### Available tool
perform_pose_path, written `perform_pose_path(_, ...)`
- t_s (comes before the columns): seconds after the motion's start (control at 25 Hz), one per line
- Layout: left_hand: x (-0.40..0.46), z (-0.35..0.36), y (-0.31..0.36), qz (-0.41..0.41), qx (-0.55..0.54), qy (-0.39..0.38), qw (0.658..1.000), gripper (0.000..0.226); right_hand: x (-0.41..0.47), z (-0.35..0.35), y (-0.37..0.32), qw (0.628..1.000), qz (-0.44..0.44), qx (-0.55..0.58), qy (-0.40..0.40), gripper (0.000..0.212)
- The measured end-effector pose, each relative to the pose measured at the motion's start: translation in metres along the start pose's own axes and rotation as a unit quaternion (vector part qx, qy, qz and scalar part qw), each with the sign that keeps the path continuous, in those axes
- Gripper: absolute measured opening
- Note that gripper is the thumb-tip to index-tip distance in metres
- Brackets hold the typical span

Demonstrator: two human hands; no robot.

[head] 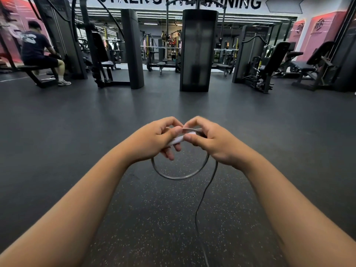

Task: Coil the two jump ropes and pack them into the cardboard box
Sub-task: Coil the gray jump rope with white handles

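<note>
A thin grey jump rope [179,177] hangs in a round loop below my two hands at the middle of the head view. Its white handle [178,139] lies between my palms. My left hand [156,139] grips the handle and the top of the loop. My right hand [210,139] pinches the handle's other end and the rope beside it. A loose tail of the rope [200,205] drops from under my right hand and runs down out of the frame's bottom edge. The second rope and the cardboard box are not in view.
Dark speckled rubber floor [154,218] spreads under my arms. Black weight machines [198,51] and benches stand across the back. A person [38,53] sits on a bench at far left. More benches [308,68] are at far right.
</note>
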State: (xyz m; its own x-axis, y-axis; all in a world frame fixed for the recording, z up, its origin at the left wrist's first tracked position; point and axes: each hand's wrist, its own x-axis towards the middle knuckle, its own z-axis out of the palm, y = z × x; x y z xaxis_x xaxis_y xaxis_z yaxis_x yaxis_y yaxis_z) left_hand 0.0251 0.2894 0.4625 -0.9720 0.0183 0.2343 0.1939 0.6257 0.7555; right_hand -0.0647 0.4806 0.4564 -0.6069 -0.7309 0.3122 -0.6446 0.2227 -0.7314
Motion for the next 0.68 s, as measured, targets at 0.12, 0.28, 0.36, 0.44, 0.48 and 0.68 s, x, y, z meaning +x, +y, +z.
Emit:
perform_pose_path(0.12, 0.0, 0.003, -0.006, -0.021, -0.038, 0.0, 0.999, 0.025, -0.004, -0.008, 0.005, 0.987, 0.033, 0.15, 0.044, 0.015)
perform_pose_path(0.28, 0.0, 0.014, -0.004, -0.033, -0.08, -0.023, 0.996, 0.032, -0.005, 0.002, 0.003, 0.987, 0.009, 0.155, 0.041, 0.01)
perform_pose_path(0.36, 0.001, 0.017, -0.004, -0.037, -0.094, -0.03, 0.994, 0.035, -0.004, 0.004, -0.001, 0.988, 0.005, 0.145, 0.047, 0.014)
perform_pose_path(0.44, 0.003, 0.011, -0.007, -0.015, -0.029, 0.003, 0.999, 0.037, -0.005, -0.004, -0.003, 0.982, 0.032, 0.166, 0.083, 0.023)
perform_pose_path(0.48, 0.003, 0.006, -0.007, -0.003, -0.025, 0.026, 0.999, 0.037, -0.006, -0.011, -0.001, 0.977, 0.051, 0.179, 0.108, 0.03)
perform_pose_path(0.68, 0.002, -0.007, -0.007, -0.006, -0.332, 0.174, 0.927, 0.036, -0.014, -0.014, 0.02, 0.969, 0.11, 0.167, 0.144, 0.061)
